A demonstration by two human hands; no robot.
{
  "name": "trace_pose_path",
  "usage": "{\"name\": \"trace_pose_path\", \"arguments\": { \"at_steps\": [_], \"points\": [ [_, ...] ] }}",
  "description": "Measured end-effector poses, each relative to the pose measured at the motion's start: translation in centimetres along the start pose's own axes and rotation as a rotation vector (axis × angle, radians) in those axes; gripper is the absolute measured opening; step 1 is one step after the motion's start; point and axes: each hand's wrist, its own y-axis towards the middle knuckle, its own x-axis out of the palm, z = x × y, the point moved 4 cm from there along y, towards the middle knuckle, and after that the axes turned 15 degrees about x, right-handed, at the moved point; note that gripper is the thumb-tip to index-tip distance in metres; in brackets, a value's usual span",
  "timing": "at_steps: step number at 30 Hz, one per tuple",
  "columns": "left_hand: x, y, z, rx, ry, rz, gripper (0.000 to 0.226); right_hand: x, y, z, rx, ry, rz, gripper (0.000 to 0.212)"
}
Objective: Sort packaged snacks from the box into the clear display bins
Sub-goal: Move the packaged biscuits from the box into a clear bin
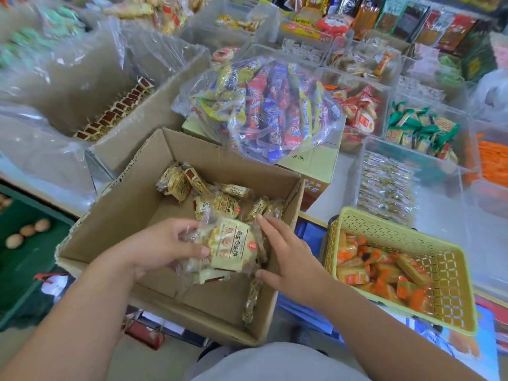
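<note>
Bundling in box [123,215].
Your left grip [165,246] clutches the snack bundle [231,246]; straight-fingered right grip [286,257] braces its other side, likely against spilling.

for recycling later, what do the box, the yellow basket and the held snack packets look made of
The box: brown corrugated cardboard, matte; its torn rim shows fluting. The yellow basket: moulded plastic, faintly glossy, with lattice-cut walls. The snack packets: apparently thin plastic film, glossy; clear crinkled edges catch the light.
</note>
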Motion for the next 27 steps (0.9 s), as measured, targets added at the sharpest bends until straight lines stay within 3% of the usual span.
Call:
{"name": "trace_pose_path", "arguments": {
  "at_steps": [2,8,11,13,15,18,19,27],
  "points": [
    [1.2,-0.4,1.8,0.029,-0.111,0.074,0.064,-1.6,-0.6,0.2,-0.091,-0.025,0.109,0.109],
    [8.8,-0.4,7.7,0.133,-0.378,0.129,0.068,-9.6,-3.8,4.5,-0.326,0.107,0.373,0.079],
    [13.8,0.9,9.8,0.149,-0.5,0.151,0.102,-12.6,-6.0,8.7,-0.408,-0.015,0.416,0.063],
    [17.4,2.3,10.8,0.138,-0.553,0.197,0.112,-13.9,-7.3,11.9,-0.432,-0.04,0.415,0.058],
    [21.1,3.7,11.7,0.144,-0.58,0.217,0.098,-14.7,-8.4,15.3,-0.412,-0.035,0.435,0.057],
    [26.2,5.8,12.8,0.149,-0.667,0.216,0.044,-15.5,-10.0,19.9,-0.373,-0.011,0.446,0.056],
    [27.5,6.4,13.1,0.146,-0.702,0.223,0.036,-15.8,-10.4,21.2,-0.363,-0.004,0.452,0.053],
    [33.8,10.7,15.0,0.017,-0.742,0.306,0.04,-17.3,-11.5,28.0,-0.293,0.065,0.467,0.064]
  ]
}}
